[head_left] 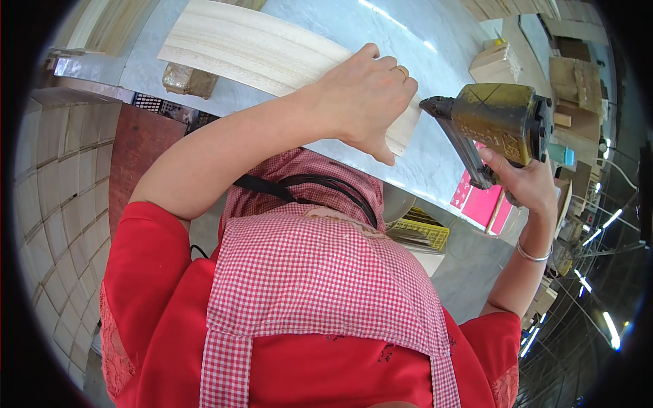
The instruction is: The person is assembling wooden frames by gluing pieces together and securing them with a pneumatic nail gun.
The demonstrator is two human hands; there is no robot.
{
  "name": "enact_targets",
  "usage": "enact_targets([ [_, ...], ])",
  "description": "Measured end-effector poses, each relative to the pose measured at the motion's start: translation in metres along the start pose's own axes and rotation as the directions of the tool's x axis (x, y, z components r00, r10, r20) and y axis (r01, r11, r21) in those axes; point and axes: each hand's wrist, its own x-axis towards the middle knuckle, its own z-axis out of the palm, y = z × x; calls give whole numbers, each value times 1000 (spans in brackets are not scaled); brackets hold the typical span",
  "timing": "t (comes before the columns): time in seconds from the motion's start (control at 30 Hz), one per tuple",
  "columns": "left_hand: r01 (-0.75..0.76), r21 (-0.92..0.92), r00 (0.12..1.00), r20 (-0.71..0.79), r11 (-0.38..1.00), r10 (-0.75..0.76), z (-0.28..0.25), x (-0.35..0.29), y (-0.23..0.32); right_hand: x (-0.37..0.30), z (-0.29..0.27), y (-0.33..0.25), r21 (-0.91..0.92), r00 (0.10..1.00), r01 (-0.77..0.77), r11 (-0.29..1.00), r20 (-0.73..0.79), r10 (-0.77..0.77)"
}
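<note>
A long, pale wooden board [252, 47] lies slantwise over the light marbled worktable [435, 47]. My left hand [371, 102] grips its right end, thumb hooked over the near edge and fingers curled at the far edge. To the right, my right hand [527, 182] is wrapped round the handle of a worn, dark yellow nail gun [496, 119]. The tool's black nose points left, close to the board's right end; I cannot tell whether the two touch. Its slim magazine slants down toward me.
A tape-wrapped block [187, 80] sits by the board's left part. Small wooden pieces [495, 66] are stacked at the far right. A pink sheet [481, 204] lies near the table's front edge. Below is a yellow crate [423, 233]; stacked wood [68, 183] rises at left.
</note>
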Motion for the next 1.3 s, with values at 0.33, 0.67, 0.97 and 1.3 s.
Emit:
enact_targets([
  [0.33, -3, 54, 991, -130, 999, 10, -16, -11, -23, -43, 10, 71, 173, 922, 25, 985, -384, 45],
  [0.67, 229, -276, 973, 92, 933, -212, -112, 13, -23, -87, 81, 285, -315, 704, -552, 772, -672, 229],
  [0.97, 42, -990, 694, -69, 136, -717, -61, 15, 15, -55, 102, 275, -190, 550, -738, 648, -726, 413],
  [1.3, 4, -981, 463, 174, -194, -869, 48, -58, 22, 163, 61, 179, 97, 355, -237, 967, -917, 179],
])
